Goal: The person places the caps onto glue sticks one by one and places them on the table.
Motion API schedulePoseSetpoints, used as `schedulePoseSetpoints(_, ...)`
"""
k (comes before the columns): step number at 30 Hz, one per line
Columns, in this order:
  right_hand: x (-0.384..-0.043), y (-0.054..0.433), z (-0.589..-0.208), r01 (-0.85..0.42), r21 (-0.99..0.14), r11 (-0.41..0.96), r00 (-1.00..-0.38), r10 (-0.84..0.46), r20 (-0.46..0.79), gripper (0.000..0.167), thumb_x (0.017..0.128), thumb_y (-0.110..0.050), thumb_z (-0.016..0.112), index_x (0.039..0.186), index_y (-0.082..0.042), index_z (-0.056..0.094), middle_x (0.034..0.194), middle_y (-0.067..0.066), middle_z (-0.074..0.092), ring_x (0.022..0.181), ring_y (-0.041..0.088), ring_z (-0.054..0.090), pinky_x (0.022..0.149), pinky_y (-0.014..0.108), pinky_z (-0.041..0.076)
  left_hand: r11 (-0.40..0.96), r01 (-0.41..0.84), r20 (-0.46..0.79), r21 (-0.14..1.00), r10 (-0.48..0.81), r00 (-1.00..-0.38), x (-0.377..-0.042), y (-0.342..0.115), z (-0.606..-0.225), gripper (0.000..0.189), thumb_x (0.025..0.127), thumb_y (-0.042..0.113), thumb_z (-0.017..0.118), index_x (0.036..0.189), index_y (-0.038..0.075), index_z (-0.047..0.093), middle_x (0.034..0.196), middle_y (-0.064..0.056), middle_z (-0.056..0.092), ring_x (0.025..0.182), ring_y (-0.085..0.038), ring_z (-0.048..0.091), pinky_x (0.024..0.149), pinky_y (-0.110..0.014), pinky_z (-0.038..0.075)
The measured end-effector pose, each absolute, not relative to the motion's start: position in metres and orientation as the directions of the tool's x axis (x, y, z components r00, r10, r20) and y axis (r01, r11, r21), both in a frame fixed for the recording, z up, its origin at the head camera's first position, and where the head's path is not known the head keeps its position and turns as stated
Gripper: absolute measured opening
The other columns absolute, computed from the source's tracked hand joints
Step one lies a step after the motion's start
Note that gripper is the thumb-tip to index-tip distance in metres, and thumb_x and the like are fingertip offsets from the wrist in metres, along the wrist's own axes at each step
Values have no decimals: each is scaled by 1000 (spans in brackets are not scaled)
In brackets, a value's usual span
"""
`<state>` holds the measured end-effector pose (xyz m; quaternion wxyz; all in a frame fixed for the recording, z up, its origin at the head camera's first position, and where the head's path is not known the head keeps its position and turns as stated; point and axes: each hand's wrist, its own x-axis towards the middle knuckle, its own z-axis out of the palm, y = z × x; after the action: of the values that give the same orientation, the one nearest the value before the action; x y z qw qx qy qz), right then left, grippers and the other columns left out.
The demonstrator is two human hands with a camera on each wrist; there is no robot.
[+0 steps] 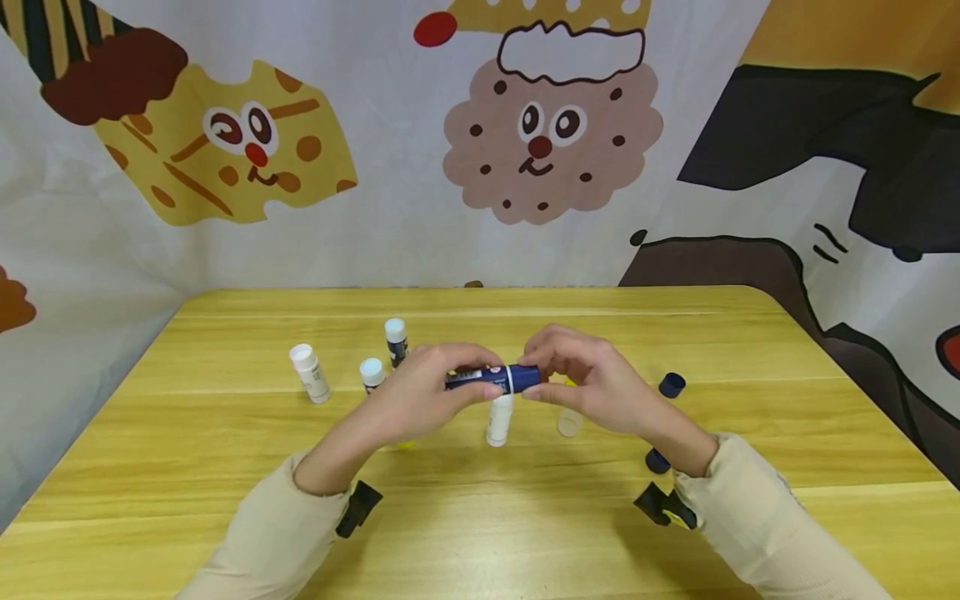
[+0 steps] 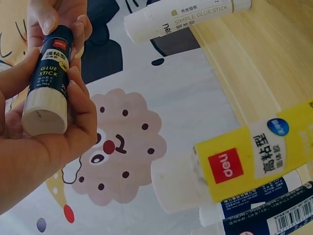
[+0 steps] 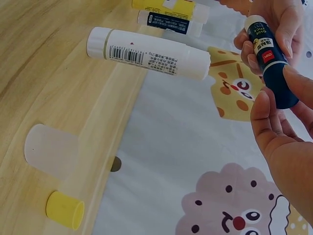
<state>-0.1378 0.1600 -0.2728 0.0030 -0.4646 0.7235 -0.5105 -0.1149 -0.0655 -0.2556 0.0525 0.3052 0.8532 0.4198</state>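
Note:
A navy glue stick (image 1: 474, 380) with a white base is held level in front of me between both hands. My left hand (image 1: 420, 393) grips its labelled body, thumb along the near side. The right hand (image 1: 592, 382) pinches the dark blue cap end (image 3: 279, 88) with thumb and fingers. The cap sits against the body at a pale ring. Just below them, a white glue stick (image 1: 498, 425) stands upright on the table, its upper part hidden. A yellow glue stick (image 2: 264, 147) stands by the left hand, mostly covered by it in the head view.
Two navy glue sticks with white tops, one farther back (image 1: 397, 340) and one nearer (image 1: 372, 373), stand left of centre. Another white glue stick (image 1: 311, 375) is farther left. At right lie two dark blue caps (image 1: 672, 385), a translucent cap (image 1: 569, 422) and a yellow cap (image 3: 65, 210).

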Motion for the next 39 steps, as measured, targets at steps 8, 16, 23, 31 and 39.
schedulePoseSetpoints(8,-137,159,-273,-670,-741,35,-559,-681,473,25,76,16,63,99,4,59,95,13,53,75,17,52,64,26,49,459,488,165,742,581,-797,-115,-66,-255,22,90,17,58,109,7,63,92,0,62,66,-12,48,57,-25,40)
schedulePoseSetpoints(16,-136,158,-273,-676,-736,38,-561,-674,481,25,76,16,63,98,4,60,96,13,53,76,17,52,64,26,49,459,493,173,739,579,-797,-115,-67,-255,22,90,17,58,109,6,63,94,-1,63,65,-11,48,57,-25,40)
schedulePoseSetpoints(23,-136,157,-272,-680,-732,32,-555,-675,486,26,76,16,63,98,4,60,96,13,53,76,17,53,64,26,49,461,500,178,733,580,-795,-114,-68,-255,22,90,17,58,109,6,63,94,-1,63,66,-12,48,57,-25,40)
schedulePoseSetpoints(31,-135,157,-271,-677,-735,32,-558,-674,485,25,76,16,63,98,4,60,96,14,53,75,17,53,64,26,49,450,513,182,731,595,-783,-116,-69,-256,23,91,17,57,109,5,63,95,-3,63,66,-11,48,57,-25,41)
schedulePoseSetpoints(39,-135,157,-271,-707,-707,13,-534,-665,522,27,74,18,64,97,5,61,95,13,53,77,17,53,65,25,49,442,518,190,732,598,-779,-116,-69,-255,24,91,17,56,110,4,63,95,-4,63,63,-11,46,55,-24,39)
